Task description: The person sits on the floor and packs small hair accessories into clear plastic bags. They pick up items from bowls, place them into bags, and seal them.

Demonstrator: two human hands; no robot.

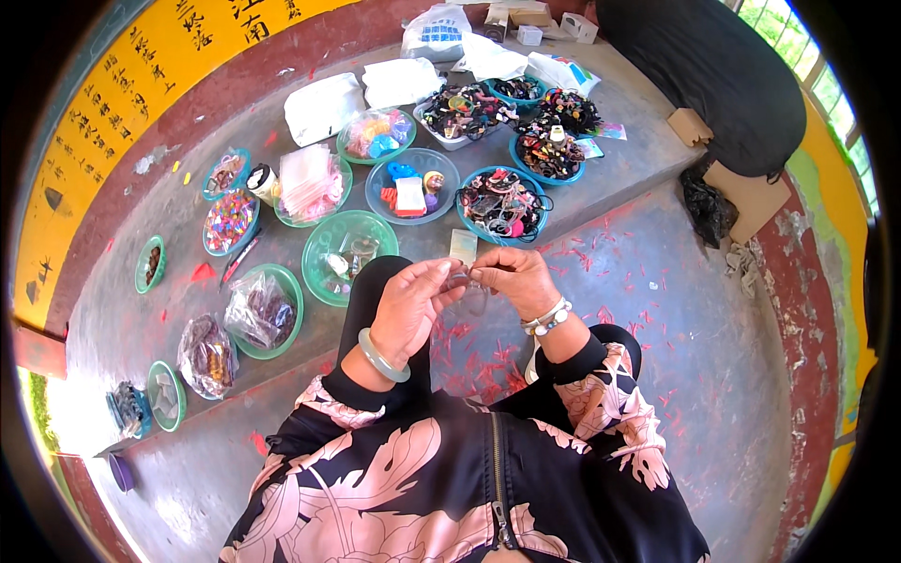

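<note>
Above my lap, both hands meet with their fingertips almost together. My left hand [413, 302], a pale bangle at its wrist, pinches one side of a small, thin brownish loop [477, 295]. On its other side, the thumb and forefinger of my right hand [522, 278] are closed; that wrist wears beaded bracelets. The loop is partly hidden by the fingers, and its exact kind is too small to tell. Just beyond the fingertips is a small pale card [463, 246]; whether it touches them I cannot tell.
On the raised ledge stand a green basin [315, 289] with clear pieces, a blue basin [535, 229] of dark hair ties, and a clear bowl [377, 208] with a white box. White bags [324, 108] lie behind. Red scraps [469, 366] litter the lower floor. A black cover [704, 75] fills the back right.
</note>
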